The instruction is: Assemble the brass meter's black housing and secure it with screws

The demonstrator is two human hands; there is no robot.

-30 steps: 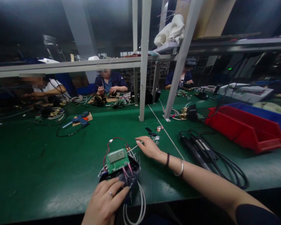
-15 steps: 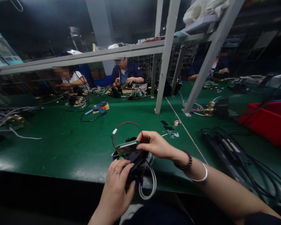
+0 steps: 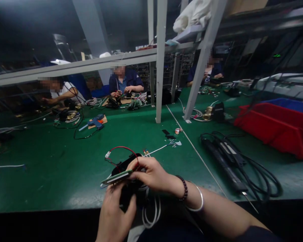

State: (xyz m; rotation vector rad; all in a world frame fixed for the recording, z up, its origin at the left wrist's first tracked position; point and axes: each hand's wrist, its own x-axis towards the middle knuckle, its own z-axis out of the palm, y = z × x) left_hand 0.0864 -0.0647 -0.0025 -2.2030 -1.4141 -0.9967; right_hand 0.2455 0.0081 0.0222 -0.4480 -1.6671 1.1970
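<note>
My right hand [image 3: 150,173] pinches one end of a green circuit board [image 3: 117,177] between thumb and fingers, tilted nearly edge-on. A thin red wire [image 3: 122,147] arcs from it to a white connector [image 3: 107,154]. Behind and beneath the board is a black plastic housing [image 3: 123,164], partly hidden by both hands. My left hand [image 3: 114,210] curls around the housing's near side, its fingertips hidden under the board. A looped white cable [image 3: 156,211] hangs from the housing over the table's front edge.
A blue glue gun [image 3: 97,121] lies at the left. Black electric screwdrivers [image 3: 224,164] with coiled cords and a red bin [image 3: 275,126] are at the right. Metal posts [image 3: 160,67] rise from the green table [image 3: 65,168]. Several people [image 3: 125,79] work across it.
The view has swung right. The circuit board has tipped from showing its face to nearly edge-on, and my right hand has turned with it. My left hand stays at the housing.
</note>
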